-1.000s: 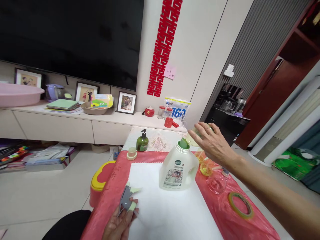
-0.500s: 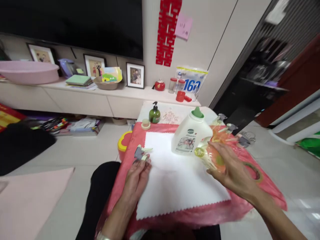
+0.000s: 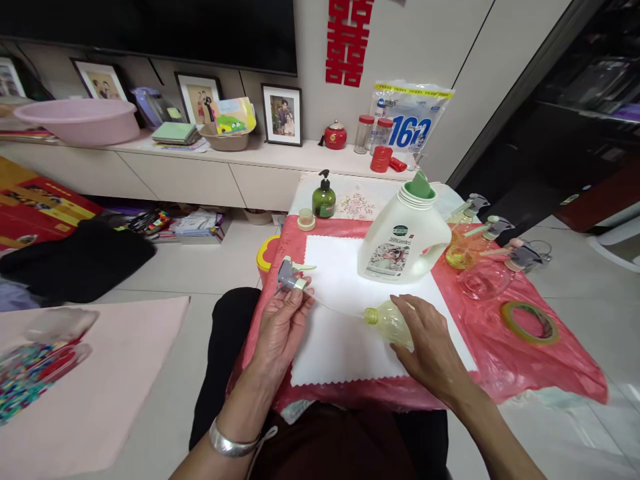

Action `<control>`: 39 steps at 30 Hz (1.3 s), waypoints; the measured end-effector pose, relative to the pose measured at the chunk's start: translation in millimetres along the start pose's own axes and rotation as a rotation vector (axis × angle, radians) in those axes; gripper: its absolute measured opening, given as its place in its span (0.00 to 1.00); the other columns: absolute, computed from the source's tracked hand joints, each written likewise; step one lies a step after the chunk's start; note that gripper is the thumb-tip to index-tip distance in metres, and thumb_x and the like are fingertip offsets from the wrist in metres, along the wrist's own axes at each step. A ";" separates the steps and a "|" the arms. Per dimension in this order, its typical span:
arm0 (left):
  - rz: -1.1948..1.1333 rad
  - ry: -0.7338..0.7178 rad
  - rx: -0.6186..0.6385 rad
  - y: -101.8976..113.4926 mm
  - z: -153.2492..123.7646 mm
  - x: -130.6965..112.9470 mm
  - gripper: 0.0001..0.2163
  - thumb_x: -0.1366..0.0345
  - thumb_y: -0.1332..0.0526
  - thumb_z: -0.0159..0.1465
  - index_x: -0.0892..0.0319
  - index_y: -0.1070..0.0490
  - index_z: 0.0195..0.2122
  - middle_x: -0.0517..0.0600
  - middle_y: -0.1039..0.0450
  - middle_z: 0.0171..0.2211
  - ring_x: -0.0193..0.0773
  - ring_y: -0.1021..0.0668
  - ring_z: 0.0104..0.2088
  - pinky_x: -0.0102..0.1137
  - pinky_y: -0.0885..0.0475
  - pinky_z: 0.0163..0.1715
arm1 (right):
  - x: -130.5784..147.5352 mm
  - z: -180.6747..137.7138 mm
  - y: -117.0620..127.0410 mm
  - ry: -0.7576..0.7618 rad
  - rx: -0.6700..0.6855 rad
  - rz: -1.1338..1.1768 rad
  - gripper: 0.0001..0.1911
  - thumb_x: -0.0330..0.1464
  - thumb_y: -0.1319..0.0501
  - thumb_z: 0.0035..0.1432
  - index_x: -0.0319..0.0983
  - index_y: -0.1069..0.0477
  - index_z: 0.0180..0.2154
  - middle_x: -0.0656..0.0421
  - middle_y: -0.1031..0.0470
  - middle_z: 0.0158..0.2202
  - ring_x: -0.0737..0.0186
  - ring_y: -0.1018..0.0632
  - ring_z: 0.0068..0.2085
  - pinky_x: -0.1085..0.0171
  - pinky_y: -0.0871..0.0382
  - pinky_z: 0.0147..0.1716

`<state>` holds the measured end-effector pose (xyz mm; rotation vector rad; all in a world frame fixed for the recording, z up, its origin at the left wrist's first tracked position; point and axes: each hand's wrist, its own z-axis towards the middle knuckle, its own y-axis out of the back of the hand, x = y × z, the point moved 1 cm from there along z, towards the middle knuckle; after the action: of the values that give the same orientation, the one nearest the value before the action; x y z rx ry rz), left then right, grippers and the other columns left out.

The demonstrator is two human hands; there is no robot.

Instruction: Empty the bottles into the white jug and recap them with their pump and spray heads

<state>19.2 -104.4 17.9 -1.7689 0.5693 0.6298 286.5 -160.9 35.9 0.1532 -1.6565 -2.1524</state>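
Between the fingers of my left hand (image 3: 287,320) is a grey trigger spray head (image 3: 290,277), and its thin clear tube runs right toward the bottle. My right hand (image 3: 425,337) is wrapped round a translucent yellow bottle (image 3: 390,321), which lies tilted with its neck pointing left. The tube's tip is at the bottle's mouth; I cannot tell how far inside it reaches. Both hands are over a white scalloped mat (image 3: 340,353). Just behind the bottle stands a large white jug (image 3: 400,243) with a green spout.
Several spray bottles (image 3: 485,277) lie along the right side on red plastic sheeting (image 3: 540,367). A roll of tape (image 3: 529,322) sits nearer me. At the back left are a green pump bottle (image 3: 324,200) and a pale cap (image 3: 306,219). Beyond the table is a low cabinet (image 3: 265,183).
My right hand has brought the yellow bottle left and away from the spray bottles, its mouth meeting the tube. The left hand keeps hold of the spray head. The camera view has shifted.
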 end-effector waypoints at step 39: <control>0.640 -0.210 0.194 -32.5 -34.2 -17.1 0.11 0.69 0.28 0.54 0.56 0.25 0.37 0.47 0.18 0.40 0.34 0.20 0.37 0.27 0.24 0.38 | 71.0 25.0 -69.5 -0.242 -0.017 0.798 0.43 0.28 0.31 0.45 0.43 0.45 0.61 0.52 0.32 0.58 0.53 0.28 0.58 0.52 0.30 0.57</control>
<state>32.3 -127.5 60.4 -1.3049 1.0228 1.1413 195.9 -151.9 -11.0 -0.6837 -1.4624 -1.5974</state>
